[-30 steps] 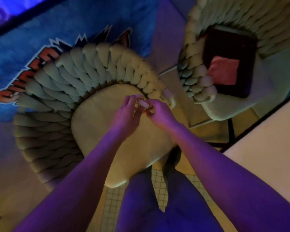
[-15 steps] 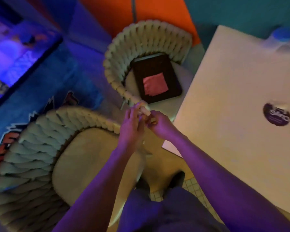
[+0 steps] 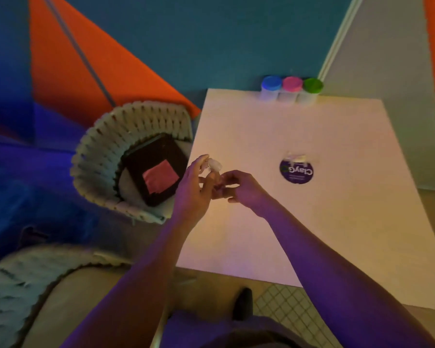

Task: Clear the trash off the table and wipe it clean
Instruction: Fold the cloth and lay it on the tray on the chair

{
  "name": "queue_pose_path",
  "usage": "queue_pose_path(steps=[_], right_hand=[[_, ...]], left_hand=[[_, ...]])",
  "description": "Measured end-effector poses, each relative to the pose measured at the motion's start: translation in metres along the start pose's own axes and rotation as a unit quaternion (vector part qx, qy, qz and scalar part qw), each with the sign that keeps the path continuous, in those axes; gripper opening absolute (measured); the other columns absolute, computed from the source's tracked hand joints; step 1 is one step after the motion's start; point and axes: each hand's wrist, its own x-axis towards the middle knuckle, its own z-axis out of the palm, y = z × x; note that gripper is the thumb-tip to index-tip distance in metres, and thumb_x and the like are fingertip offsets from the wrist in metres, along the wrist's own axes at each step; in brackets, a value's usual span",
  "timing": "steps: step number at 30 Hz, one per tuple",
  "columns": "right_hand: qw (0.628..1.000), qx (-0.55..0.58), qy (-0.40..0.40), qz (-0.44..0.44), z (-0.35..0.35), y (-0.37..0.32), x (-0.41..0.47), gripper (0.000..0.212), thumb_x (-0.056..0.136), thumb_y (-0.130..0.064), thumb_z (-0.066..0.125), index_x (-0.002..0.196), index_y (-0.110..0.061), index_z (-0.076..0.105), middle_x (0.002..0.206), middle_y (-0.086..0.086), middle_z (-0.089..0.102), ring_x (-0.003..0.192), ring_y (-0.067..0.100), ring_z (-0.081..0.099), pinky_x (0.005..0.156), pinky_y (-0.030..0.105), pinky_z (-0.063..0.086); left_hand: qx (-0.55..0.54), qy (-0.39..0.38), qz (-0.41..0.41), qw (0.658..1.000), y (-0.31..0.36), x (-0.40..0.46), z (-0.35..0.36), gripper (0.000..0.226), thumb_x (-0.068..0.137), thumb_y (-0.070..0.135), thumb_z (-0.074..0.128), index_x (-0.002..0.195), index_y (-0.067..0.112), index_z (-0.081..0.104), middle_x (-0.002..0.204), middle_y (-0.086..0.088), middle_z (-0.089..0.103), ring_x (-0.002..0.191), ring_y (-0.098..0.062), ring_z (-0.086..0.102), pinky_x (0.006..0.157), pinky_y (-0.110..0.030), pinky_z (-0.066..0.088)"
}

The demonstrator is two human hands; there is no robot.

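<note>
Right of the fingers point(image 3: 212, 177), a round purple lid point(image 3: 296, 171) lies on the pale square table point(image 3: 261, 234); three capped jars point(image 3: 291, 90) stand beyond.
</note>
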Motion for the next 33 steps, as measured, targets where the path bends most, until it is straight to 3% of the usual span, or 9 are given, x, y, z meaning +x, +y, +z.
queue_pose_path(steps=[4,10,14,24,30,33], right_hand=[[0.999,0.023,0.029,-0.025,-0.044,-0.010,-0.005,0.031,0.081,-0.012,0.076,0.109,-0.016,0.065,0.106,0.000,0.072,0.099,0.026,0.070,0.083,0.043,0.057],[0.994,0.039,0.089,-0.056,-0.087,-0.032,0.008,0.033,0.075,-0.022,0.080,0.105,-0.021,0.067,0.102,-0.005,0.074,0.096,0.027,0.072,0.074,0.037,0.056],[0.989,0.024,0.129,-0.062,-0.111,-0.056,0.034,0.037,0.072,-0.027,0.080,0.106,-0.021,0.068,0.101,-0.006,0.074,0.092,0.026,0.072,0.068,0.032,0.055],[0.973,0.017,0.222,-0.059,-0.144,-0.098,0.155,0.038,0.072,-0.024,0.083,0.105,-0.018,0.066,0.092,-0.008,0.072,0.080,0.017,0.065,0.081,0.041,0.055],[0.958,0.052,0.280,-0.036,-0.149,-0.108,0.237,0.033,0.073,-0.019,0.081,0.102,-0.016,0.067,0.095,-0.004,0.074,0.076,0.014,0.067,0.072,0.030,0.054],[0.948,0.057,0.313,-0.017,-0.151,-0.109,0.272,0.032,0.076,-0.020,0.078,0.107,-0.017,0.068,0.098,-0.004,0.072,0.085,0.020,0.070,0.079,0.034,0.057]], left_hand=[[0.019,-0.026,0.026,0.999,0.036,0.030,0.020,0.042,0.102,0.027,0.053,0.143,0.030,0.043,0.133,0.007,0.058,0.107,-0.010,0.062,0.086,-0.015,0.049],[0.011,-0.046,0.048,0.998,0.071,0.080,0.039,0.042,0.100,0.026,0.054,0.138,0.039,0.043,0.131,0.009,0.057,0.100,-0.010,0.065,0.088,-0.031,0.055],[0.005,-0.049,0.055,0.997,0.088,0.126,0.049,0.039,0.100,0.027,0.053,0.135,0.041,0.044,0.131,0.010,0.058,0.094,-0.007,0.066,0.088,-0.034,0.056],[0.000,-0.040,0.083,0.996,0.074,0.258,0.069,0.040,0.100,0.024,0.055,0.138,0.034,0.049,0.131,0.007,0.053,0.097,-0.007,0.062,0.093,-0.035,0.055],[-0.019,-0.013,0.069,0.997,0.043,0.334,0.090,0.041,0.098,0.019,0.057,0.137,0.032,0.052,0.129,0.003,0.053,0.098,0.026,0.048,0.094,-0.033,0.055],[-0.021,-0.013,0.048,0.999,0.031,0.364,0.101,0.042,0.097,0.020,0.059,0.137,0.031,0.052,0.129,0.001,0.056,0.095,0.026,0.048,0.094,-0.032,0.054]])
